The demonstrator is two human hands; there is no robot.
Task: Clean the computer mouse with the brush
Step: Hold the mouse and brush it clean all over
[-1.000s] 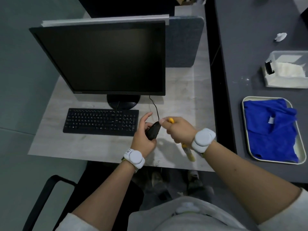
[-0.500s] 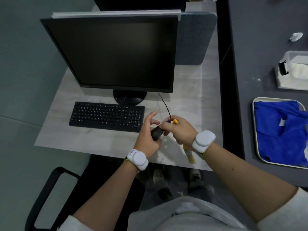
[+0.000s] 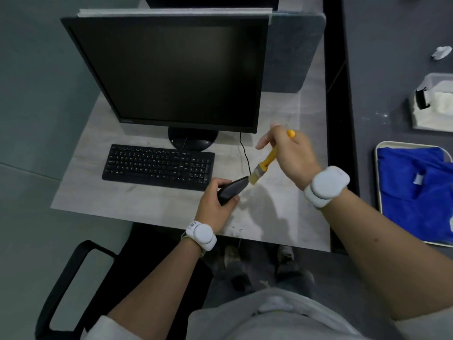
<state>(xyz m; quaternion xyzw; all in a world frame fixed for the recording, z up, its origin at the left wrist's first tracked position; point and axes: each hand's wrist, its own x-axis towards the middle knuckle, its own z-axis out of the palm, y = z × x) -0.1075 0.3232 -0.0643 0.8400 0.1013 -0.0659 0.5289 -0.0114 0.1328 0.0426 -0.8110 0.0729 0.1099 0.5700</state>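
Note:
My left hand [image 3: 215,207] grips a black wired computer mouse [image 3: 232,190], tilted up off the pale desk [image 3: 152,204]. The mouse cable [image 3: 245,155] runs back behind the monitor. My right hand [image 3: 291,158] holds a brush with a yellow handle [image 3: 269,158] and pale bristles [image 3: 255,179]. The bristles touch the front end of the mouse. Part of the handle is hidden inside my right hand, and its yellow end sticks out above the knuckles.
A black keyboard [image 3: 158,165] lies left of the mouse, below a dark monitor [image 3: 171,69]. On the dark table to the right sit a tray [image 3: 378,192] with a blue cloth [image 3: 414,190] and a clear box [image 3: 431,106] of white material. A chair armrest [image 3: 66,285] is lower left.
My right hand rose and turned the brush around, so the bristles now meet the mouse's front end. My left hand tilted the mouse and shifted its grip.

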